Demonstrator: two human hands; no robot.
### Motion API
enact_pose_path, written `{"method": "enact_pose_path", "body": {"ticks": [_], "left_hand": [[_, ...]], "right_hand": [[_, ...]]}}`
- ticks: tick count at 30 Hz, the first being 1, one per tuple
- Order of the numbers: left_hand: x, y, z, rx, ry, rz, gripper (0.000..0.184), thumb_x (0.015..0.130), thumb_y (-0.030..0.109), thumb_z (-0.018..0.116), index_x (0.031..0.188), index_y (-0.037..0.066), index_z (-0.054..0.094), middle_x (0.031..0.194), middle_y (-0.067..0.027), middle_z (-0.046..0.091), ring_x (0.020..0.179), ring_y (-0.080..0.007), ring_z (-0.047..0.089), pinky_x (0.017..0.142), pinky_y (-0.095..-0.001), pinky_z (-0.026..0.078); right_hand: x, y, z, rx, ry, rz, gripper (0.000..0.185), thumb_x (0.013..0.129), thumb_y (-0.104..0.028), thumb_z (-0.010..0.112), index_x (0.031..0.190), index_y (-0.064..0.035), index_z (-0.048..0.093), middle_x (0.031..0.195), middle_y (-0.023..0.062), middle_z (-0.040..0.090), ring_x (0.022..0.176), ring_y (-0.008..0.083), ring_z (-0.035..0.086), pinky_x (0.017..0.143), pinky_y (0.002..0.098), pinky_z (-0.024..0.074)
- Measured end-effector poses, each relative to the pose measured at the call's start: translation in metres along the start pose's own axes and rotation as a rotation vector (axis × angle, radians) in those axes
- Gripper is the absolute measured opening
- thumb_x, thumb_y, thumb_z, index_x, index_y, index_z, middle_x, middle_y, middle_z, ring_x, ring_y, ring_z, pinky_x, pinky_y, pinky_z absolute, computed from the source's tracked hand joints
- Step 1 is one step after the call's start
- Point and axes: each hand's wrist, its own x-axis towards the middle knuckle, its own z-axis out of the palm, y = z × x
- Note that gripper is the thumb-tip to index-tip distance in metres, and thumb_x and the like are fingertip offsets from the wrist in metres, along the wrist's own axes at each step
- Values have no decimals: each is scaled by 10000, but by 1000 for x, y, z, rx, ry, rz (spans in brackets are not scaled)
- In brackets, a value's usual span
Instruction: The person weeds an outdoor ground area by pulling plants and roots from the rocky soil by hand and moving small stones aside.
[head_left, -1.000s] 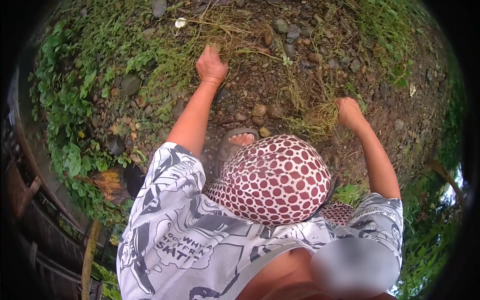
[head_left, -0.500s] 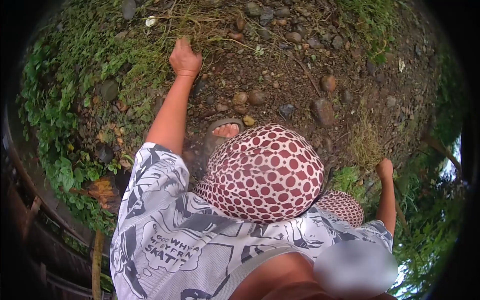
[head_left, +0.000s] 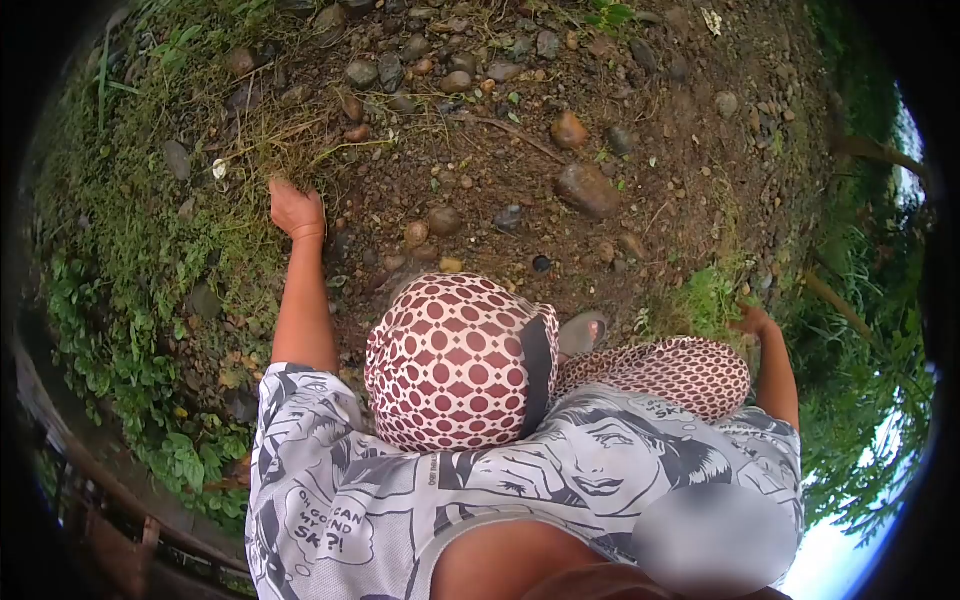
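My left hand (head_left: 297, 208) is closed at the edge of a tangle of weeds (head_left: 290, 140) on the left; its fingertips are hidden among the stems. On the right, my right hand (head_left: 752, 318) is low beside a green grass tuft (head_left: 705, 300), its fingers partly apart, with no bundle of weeds seen in it. Between the hands lies brown soil with pebbles. A small white object (head_left: 219, 169) lies near the weeds by my left hand.
Large stones (head_left: 587, 190) and an orange-brown stone (head_left: 568, 130) lie ahead. Patterned trousers (head_left: 450, 360) cover my bent knees, and a sandal (head_left: 582, 333) shows between them. Leafy plants (head_left: 160, 400) grow at left, a wooden rail (head_left: 150, 530) below them, and branches (head_left: 840, 305) at right.
The view has turned rightward. My right hand has carried a clump of dry weeds from mid-ground to the right side and no longer shows it. My left hand stays by the left weeds.
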Motion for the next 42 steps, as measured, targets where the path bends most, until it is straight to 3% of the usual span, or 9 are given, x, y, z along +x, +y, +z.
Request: {"method": "enact_pose_path", "body": {"ticks": [4,11,16,20,23,27,32,37,42], "left_hand": [[-4,-21,0,-42,-109,-9,496,730,139,704,1146,-44,505,1206,-250,527,1000,-439,546,847,-474,463],[-124,-54,-64,-240,-275,56,420,675,36,660,1068,-33,531,1053,-245,584,950,-447,550,826,-466,453],[-211,-77,-98,-338,-429,-163,391,672,37,654,1036,-53,544,1027,-263,576,951,-446,547,833,-468,447],[-218,-73,-103,-361,-407,-220,437,662,36,661,1072,-51,539,1068,-264,576,983,-448,546,859,-456,451],[-178,-28,-120,-257,-359,-14,467,648,33,668,1090,-41,537,1072,-250,580,979,-446,551,857,-453,459],[-130,20,-124,-142,-718,100,571,624,77,720,1149,-14,514,1194,-243,528,974,-410,572,813,-436,482],[-115,53,-120,-97,-681,244,496,619,85,729,1057,33,502,1039,-187,533,896,-381,594,740,-460,499],[-114,45,-122,19,-672,202,328,660,25,643,966,53,529,1036,-178,532,810,-375,615,680,-467,507],[-92,16,-113,199,-583,185,284,750,-5,518,1026,54,545,1270,-170,500,814,-357,631,686,-447,517]], "right_hand": [[-27,-168,-59,-188,595,-624,391,753,-132,707,1130,-66,622,1081,130,619,981,318,601,847,423,488],[-102,-482,-69,-79,910,-1483,286,828,-133,650,1108,-98,603,1074,59,582,943,272,605,825,396,510],[-122,-598,-25,-101,1042,-1258,304,828,-211,652,1079,-45,609,1078,112,577,1023,292,570,831,405,507],[-104,-624,-17,-237,979,-1160,207,798,-86,585,987,-27,646,1102,131,574,1041,295,554,836,419,496],[-92,-619,-16,-210,949,-1179,233,797,-81,586,1021,-31,625,1125,131,552,1037,300,551,840,434,495],[-107,-597,-15,38,1016,-1226,277,806,-73,567,1081,-46,582,1163,133,507,1047,319,541,847,446,488],[-54,-624,-20,7,983,-1127,277,872,-153,479,1122,-46,531,1118,141,531,1043,345,542,846,453,478],[-96,-603,-29,-110,906,-1224,120,829,-166,606,917,-89,637,1053,111,565,984,323,577,829,438,475],[-124,-536,-59,32,996,-1355,115,807,-165,668,867,-81,616,927,78,563,838,288,603,710,409,481]]}}
